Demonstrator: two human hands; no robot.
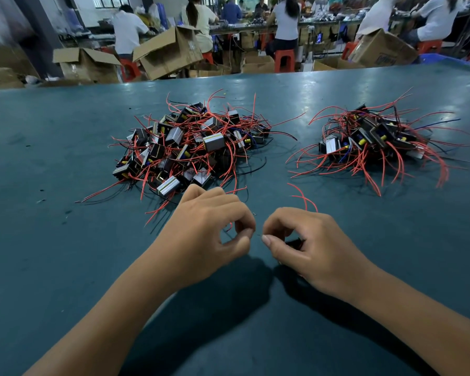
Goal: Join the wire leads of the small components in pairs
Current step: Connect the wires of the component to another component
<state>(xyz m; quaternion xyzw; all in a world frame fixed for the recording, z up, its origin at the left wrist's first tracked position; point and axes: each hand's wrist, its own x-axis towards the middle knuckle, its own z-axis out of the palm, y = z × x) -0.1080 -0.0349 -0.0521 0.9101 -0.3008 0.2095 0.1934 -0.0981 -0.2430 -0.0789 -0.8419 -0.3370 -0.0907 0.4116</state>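
Observation:
My left hand (209, 229) and my right hand (304, 242) hover close together over the near part of the teal table (65, 267). Each pinches a thin wire end between thumb and forefinger, and the two tips nearly meet between the hands. A small black component (293, 243) shows under my right fingers, and red wires (305, 199) curl up behind that hand. A large pile of small black and silver components with red and black leads (190, 147) lies beyond my left hand. A smaller pile (375, 139) lies to the right.
Past the table's far edge stand open cardboard boxes (168, 50) and red stools (284, 59). Several people sit at benches with their backs to me. Small black wire scraps (65, 215) dot the table on the left.

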